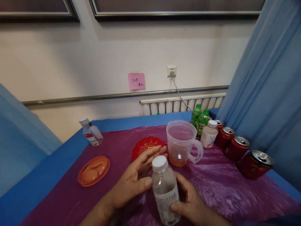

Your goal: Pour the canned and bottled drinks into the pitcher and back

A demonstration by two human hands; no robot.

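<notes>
My right hand (191,199) is wrapped round a clear plastic bottle (166,197) with a white cap and a pale label, at the bottom middle. The bottle leans slightly to the left. On its other side is my left hand (131,180), fingers stretched apart and thumb tip close to the bottle's shoulder; whether it touches I cannot tell. Just beyond the hands stands a translucent measuring jug (180,142) with some orange liquid at its base. A red scalloped dish (141,147) sits partly behind my left fingers.
An orange round dish (93,172) lies at left, beneath a tilted clear bottle (92,135). Green bottles (203,122), a white-capped bottle (209,135) and several red cans (237,149) line the right. Purple plastic sheeting (223,188) covers the blue table. Blue curtains (265,72) flank it.
</notes>
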